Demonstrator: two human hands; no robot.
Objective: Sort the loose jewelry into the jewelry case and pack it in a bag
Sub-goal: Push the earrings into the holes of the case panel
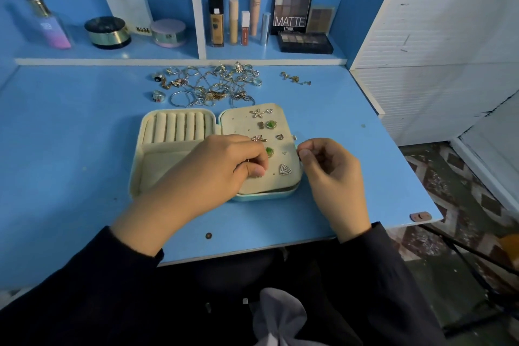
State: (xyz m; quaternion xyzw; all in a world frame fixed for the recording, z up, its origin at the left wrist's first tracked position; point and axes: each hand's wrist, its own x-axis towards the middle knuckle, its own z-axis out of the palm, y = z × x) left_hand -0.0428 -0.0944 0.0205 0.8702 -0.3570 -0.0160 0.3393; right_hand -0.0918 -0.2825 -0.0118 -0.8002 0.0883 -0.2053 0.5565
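An open cream jewelry case lies on the blue desk. Its left half has ring rolls; its right half is an earring panel with several studs pinned on. My left hand lies over the panel's lower left and pinches a small earring against it. At the panel's right edge my right hand has its fingers curled, thumb and forefinger pinching something tiny that I cannot make out. A heap of loose rings and chains lies behind the case. A few small earrings lie apart at the right.
A shelf behind the desk holds cosmetics: a perfume bottle, round jars, foundation tubes and eyeshadow palettes. The desk's right edge drops to a patterned floor. A grey cloth lies in my lap.
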